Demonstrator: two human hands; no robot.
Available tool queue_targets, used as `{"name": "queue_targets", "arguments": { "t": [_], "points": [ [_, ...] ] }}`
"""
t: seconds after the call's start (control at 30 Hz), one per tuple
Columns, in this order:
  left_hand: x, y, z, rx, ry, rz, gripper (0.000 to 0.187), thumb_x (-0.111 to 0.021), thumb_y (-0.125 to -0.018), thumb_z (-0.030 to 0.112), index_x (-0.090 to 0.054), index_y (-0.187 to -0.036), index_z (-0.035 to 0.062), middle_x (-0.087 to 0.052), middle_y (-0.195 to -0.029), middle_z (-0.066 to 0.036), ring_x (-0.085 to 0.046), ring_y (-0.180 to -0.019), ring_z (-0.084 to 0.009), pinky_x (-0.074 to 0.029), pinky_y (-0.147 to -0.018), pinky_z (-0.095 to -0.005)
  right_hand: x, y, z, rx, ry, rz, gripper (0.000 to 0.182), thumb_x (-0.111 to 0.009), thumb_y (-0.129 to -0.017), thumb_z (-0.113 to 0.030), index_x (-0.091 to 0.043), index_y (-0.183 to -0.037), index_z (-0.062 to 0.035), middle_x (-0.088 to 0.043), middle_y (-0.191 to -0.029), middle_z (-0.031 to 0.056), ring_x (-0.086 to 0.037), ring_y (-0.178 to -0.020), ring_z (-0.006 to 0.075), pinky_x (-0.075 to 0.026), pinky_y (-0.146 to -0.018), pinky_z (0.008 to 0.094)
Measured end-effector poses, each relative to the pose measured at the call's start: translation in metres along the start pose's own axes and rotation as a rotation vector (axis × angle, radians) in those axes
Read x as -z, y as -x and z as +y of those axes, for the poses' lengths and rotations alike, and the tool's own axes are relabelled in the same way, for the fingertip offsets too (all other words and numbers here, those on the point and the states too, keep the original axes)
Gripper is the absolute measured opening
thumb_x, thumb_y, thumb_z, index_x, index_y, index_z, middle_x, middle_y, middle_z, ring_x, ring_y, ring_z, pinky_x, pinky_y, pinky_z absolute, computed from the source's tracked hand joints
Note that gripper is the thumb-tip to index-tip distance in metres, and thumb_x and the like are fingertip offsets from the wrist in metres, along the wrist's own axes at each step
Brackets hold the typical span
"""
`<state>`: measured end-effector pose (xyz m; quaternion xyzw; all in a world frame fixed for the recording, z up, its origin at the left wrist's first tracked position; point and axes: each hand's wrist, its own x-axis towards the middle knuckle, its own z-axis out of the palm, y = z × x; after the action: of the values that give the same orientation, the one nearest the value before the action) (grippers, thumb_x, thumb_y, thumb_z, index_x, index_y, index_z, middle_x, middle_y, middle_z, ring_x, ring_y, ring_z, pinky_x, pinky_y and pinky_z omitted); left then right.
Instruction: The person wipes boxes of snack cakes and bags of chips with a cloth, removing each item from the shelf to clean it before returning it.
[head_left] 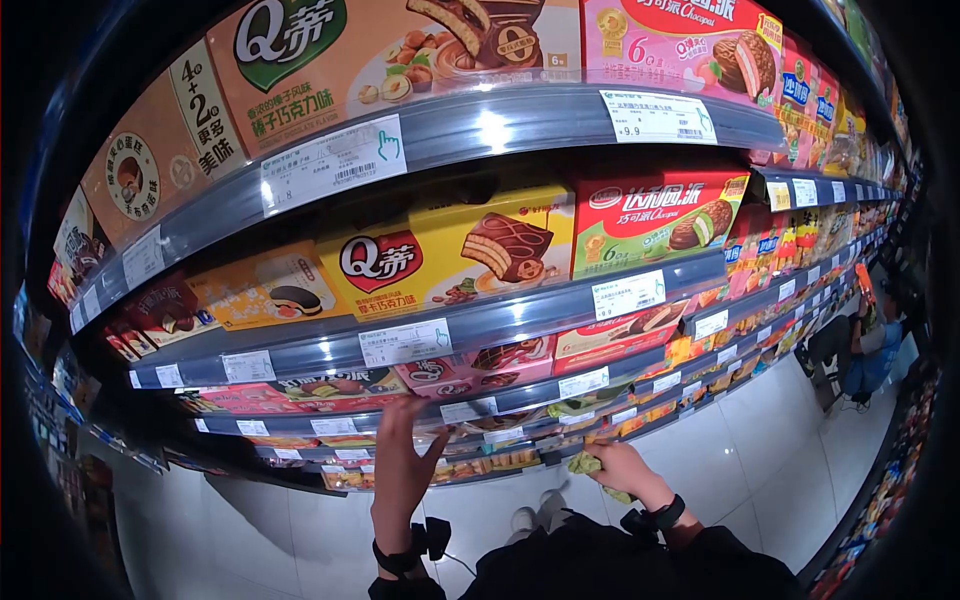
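My left hand [405,452] is raised in front of the shelf, its thumb apart from the fingers and nothing held in it. Its fingertips overlap the lower edge of a pink snack box [480,368] on a lower shelf. Lower and to the right, my right hand [627,470] is closed on a crumpled yellow-green cloth [584,463], part of which hangs below the fingers. Both wrists wear dark bands. Above the hands stand a yellow cake box [450,250] and a red-and-green pie box [655,225].
Curved-looking shelf edges [480,125] with price labels [655,116] run across the view, stacked in several tiers. Larger cake boxes [400,60] fill the top tier. Pale floor tiles [740,440] lie below. Farther along the aisle, a person [868,345] is low beside the shelves.
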<state>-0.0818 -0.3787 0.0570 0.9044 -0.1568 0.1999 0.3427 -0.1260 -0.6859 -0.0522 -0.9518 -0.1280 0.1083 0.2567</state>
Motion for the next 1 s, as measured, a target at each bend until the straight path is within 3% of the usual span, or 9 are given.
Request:
{"name": "queue_targets", "arguments": {
  "t": [0.2,0.3,0.43,0.5,0.53,0.6,0.63,0.77,1.0],
  "points": [
    [0.039,-0.072,0.053,-0.143,-0.188,0.279,0.068,-0.075,-0.058,0.005,-0.043,-0.118,0.0065,-0.043,-0.12,-0.014,-0.04,-0.116,-0.0298,-0.034,-0.096,-0.0364,0.015,0.005,0.01,0.041,0.015,0.123,0.041,-0.061,-0.063,-0.015,-0.055,-0.102,-0.0034,-0.058,-0.098,0.0161,-0.056,-0.087,0.0325,-0.047,-0.074,0.0393],
    [0.055,-0.112,0.068,-0.275,-0.256,0.323,0.071,-0.077,-0.056,0.01,-0.044,-0.119,0.0073,-0.043,-0.12,-0.015,-0.039,-0.116,-0.0294,-0.037,-0.092,-0.0366,0.019,0.003,0.014,0.03,-0.017,0.131,0.039,-0.061,-0.064,-0.014,-0.055,-0.101,-0.0042,-0.058,-0.098,0.0171,-0.056,-0.088,0.0329,-0.047,-0.074,0.0393],
    [0.055,-0.156,0.08,-0.207,-0.447,0.147,0.074,-0.078,-0.056,0.022,-0.044,-0.12,0.0076,-0.052,-0.108,-0.018,-0.049,-0.104,-0.0308,-0.042,-0.081,-0.0364,0.013,-0.001,0.022,0.094,-0.074,0.151,0.035,-0.06,-0.065,-0.015,-0.056,-0.099,-0.0049,-0.058,-0.097,0.017,-0.056,-0.087,0.0339,-0.046,-0.074,0.04],
    [0.046,-0.172,0.088,-0.042,-0.561,-0.004,0.077,-0.076,-0.055,0.034,-0.045,-0.119,0.0062,-0.059,-0.085,-0.019,-0.057,-0.084,-0.0322,-0.045,-0.069,-0.0367,0.011,-0.005,0.024,0.101,-0.082,0.155,0.035,-0.06,-0.065,-0.015,-0.056,-0.098,-0.0049,-0.058,-0.097,0.0168,-0.056,-0.086,0.0342,-0.046,-0.074,0.0401],
    [0.044,-0.176,0.087,-0.042,-0.565,-0.01,0.077,-0.076,-0.055,0.034,-0.045,-0.119,0.0062,-0.059,-0.085,-0.019,-0.057,-0.084,-0.0322,-0.045,-0.069,-0.0367,0.009,-0.004,0.025,0.099,-0.089,0.155,0.034,-0.06,-0.066,-0.015,-0.055,-0.097,-0.005,-0.058,-0.096,0.0167,-0.056,-0.086,0.0345,-0.046,-0.073,0.0403],
    [0.041,-0.183,0.082,-0.108,-0.559,0.019,0.079,-0.075,-0.054,0.042,-0.046,-0.118,0.0055,-0.058,-0.069,-0.018,-0.059,-0.069,-0.0322,-0.046,-0.061,-0.0366,0.006,-0.005,0.028,0.1,-0.084,0.159,0.034,-0.06,-0.066,-0.015,-0.055,-0.098,-0.0053,-0.058,-0.095,0.0165,-0.056,-0.085,0.0345,-0.046,-0.073,0.0403],
    [0.041,-0.183,0.082,-0.193,-0.628,0.022,0.079,-0.075,-0.052,0.043,-0.048,-0.115,0.0031,-0.058,-0.069,-0.019,-0.059,-0.069,-0.0319,-0.046,-0.06,-0.0368,0.007,-0.006,0.028,0.103,-0.072,0.166,0.035,-0.06,-0.066,-0.015,-0.055,-0.099,-0.0057,-0.058,-0.094,0.0163,-0.056,-0.085,0.0345,-0.046,-0.073,0.0404],
    [0.046,-0.181,0.081,-0.185,-0.693,-0.077,0.08,-0.077,-0.051,0.04,-0.047,-0.114,0.0001,-0.058,-0.072,-0.019,-0.059,-0.072,-0.0321,-0.046,-0.061,-0.0368,0.014,-0.005,0.028,0.081,-0.075,0.113,0.035,-0.06,-0.066,-0.015,-0.055,-0.099,-0.0063,-0.058,-0.095,0.0163,-0.056,-0.085,0.0345,-0.046,-0.073,0.0405],
    [0.056,-0.183,0.095,-0.152,-0.51,-0.026,0.078,-0.081,-0.048,0.029,-0.047,-0.11,-0.0014,-0.06,-0.085,-0.023,-0.059,-0.082,-0.0359,-0.047,-0.07,-0.038,0.013,-0.003,0.031,0.065,-0.094,0.106,0.036,-0.06,-0.064,-0.014,-0.056,-0.098,-0.0033,-0.058,-0.095,0.0178,-0.055,-0.088,0.0349,-0.045,-0.076,0.0411]
  ]
}}
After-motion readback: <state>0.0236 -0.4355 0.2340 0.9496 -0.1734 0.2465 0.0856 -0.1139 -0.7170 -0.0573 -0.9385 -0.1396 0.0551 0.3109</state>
